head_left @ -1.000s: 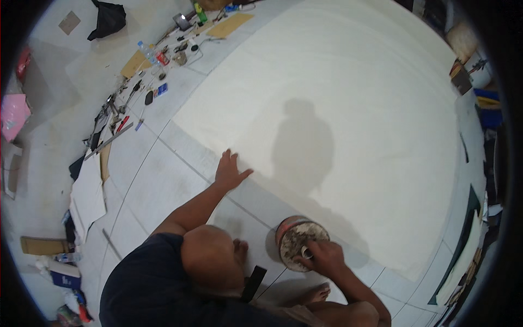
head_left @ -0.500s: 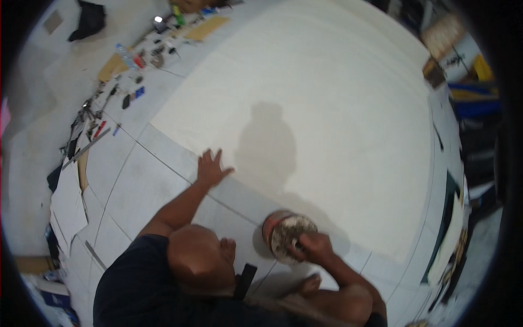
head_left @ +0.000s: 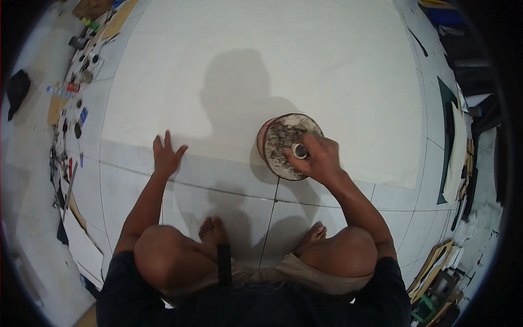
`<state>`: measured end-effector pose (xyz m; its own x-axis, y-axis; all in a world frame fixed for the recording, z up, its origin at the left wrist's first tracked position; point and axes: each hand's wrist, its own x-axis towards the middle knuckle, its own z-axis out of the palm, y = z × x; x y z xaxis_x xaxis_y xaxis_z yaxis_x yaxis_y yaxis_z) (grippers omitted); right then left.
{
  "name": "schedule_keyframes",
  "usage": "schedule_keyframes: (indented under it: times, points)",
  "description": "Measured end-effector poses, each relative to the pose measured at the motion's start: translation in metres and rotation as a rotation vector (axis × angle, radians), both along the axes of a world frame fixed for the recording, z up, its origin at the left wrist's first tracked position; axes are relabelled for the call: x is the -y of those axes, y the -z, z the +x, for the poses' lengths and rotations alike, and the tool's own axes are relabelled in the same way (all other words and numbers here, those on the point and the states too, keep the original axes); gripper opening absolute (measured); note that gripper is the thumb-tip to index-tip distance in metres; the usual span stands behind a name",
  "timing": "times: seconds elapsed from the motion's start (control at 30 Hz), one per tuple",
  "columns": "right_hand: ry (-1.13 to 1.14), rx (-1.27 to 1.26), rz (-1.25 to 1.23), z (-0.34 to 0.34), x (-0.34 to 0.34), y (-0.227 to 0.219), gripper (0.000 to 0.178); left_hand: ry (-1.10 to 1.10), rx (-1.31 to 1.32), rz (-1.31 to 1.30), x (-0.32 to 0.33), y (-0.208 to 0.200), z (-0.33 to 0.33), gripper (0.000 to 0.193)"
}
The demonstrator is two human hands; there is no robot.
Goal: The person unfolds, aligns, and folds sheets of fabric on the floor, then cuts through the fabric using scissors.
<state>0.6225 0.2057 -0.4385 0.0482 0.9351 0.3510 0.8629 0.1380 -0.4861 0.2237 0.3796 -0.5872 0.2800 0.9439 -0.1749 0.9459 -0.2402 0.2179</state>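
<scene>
A large sheet of off-white material (head_left: 327,87) is spread flat on the tiled floor in front of me. My left hand (head_left: 168,155) lies at its near edge with the fingers spread. On the sheet's near edge, right of centre, is a round reddish can (head_left: 263,136), tilted, with a dark-stained whitish disc lid (head_left: 294,124). My right hand (head_left: 322,158) is closed around a short round knob or spout (head_left: 299,151) in the middle of the lid. I cannot make out what lies under my palm.
Small tools, a plastic bottle (head_left: 57,90) and other bits line the floor at the left. A dark green sheet (head_left: 444,141) and stacked boards (head_left: 452,169) lie at the right. My bare feet rest on the tiles (head_left: 239,188) below the sheet.
My view has swung to the right and come level. The can has moved forward in my right hand, from the tiles onto the sheet's edge. My left hand stays spread at that edge.
</scene>
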Motion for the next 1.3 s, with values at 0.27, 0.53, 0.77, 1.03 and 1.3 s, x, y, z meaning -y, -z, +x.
schedule_keyframes:
  times: [0.27, 0.53, 0.77, 1.03, 1.3]
  points:
    - [0.052, -0.073, -0.333, 0.013, -0.027, 0.013, 0.037, -0.043, -0.415, -0.295, -0.011, -0.046, 0.038, 0.090]
    - [0.198, -0.406, -0.848, 0.032, 0.030, -0.089, 0.067, 0.165, 0.384, -0.725, 0.091, -0.217, 0.206, 0.061]
    - [0.863, -0.789, -0.786, 0.046, 0.295, -0.284, 0.045, 0.979, 0.171, -0.561, 0.179, -0.406, 0.139, 0.057]
    - [1.618, -1.081, -0.821, 0.081, 0.554, -0.379, 0.033, 0.612, -0.646, -0.105, 0.022, -0.534, 0.011, 0.020]
    - [1.406, -1.456, -0.895, 0.232, 0.564, -0.424, 0.037, 0.151, -0.048, -0.437, 0.096, -0.587, 0.329, 0.034]
